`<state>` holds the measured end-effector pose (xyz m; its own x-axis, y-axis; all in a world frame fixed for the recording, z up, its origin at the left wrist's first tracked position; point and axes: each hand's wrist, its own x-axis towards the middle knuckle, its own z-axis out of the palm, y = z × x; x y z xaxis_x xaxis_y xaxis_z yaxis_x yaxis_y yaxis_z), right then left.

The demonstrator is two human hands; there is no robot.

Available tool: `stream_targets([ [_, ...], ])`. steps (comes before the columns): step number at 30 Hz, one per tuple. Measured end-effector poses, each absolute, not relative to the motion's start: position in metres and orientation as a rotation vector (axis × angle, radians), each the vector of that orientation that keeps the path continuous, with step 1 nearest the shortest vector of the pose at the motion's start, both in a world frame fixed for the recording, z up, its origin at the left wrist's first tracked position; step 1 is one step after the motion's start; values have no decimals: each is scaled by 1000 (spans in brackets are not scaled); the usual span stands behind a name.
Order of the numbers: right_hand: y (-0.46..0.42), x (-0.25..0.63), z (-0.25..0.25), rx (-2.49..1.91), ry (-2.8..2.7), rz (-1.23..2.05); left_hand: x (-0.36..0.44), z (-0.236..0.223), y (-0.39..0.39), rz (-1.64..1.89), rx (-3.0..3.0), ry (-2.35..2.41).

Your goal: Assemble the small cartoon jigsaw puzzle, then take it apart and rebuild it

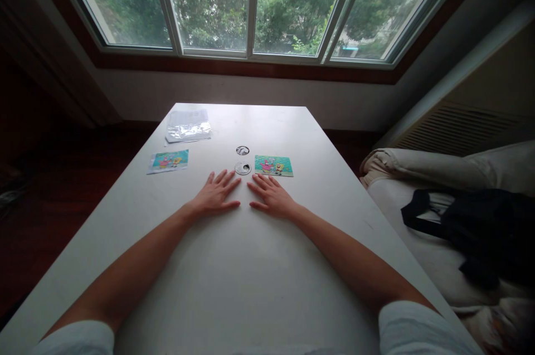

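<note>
At the left of the tabletop (246, 266), the left picture card (169, 160) is laid with its long axis running sideways, slightly slanted, below a clear plastic bag (189, 125). The left hand (215, 193) is spread flat, nothing gripped, beside two round pieces (243, 168). The right hand (271, 195) is likewise opened flat and empty, near the right picture card (273, 166), which is laid lengthwise sideways, its figures upright to the wearer.

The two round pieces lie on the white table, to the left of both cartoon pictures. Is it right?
Not their position: the head view shows the round pieces between the left picture and the right picture. They do lie on the white table.
</note>
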<state>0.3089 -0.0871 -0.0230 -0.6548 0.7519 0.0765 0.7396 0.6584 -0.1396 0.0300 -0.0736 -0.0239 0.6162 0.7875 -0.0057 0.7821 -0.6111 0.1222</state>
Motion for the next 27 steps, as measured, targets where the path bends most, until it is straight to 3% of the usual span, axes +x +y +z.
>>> stream_targets([
  [18,-91,309,-22,-1200,-2762,182,28,-20,-71,13,2743,1233],
  [27,-85,307,-28,-1399,-2614,111,30,-21,-73,55,2741,1263],
])
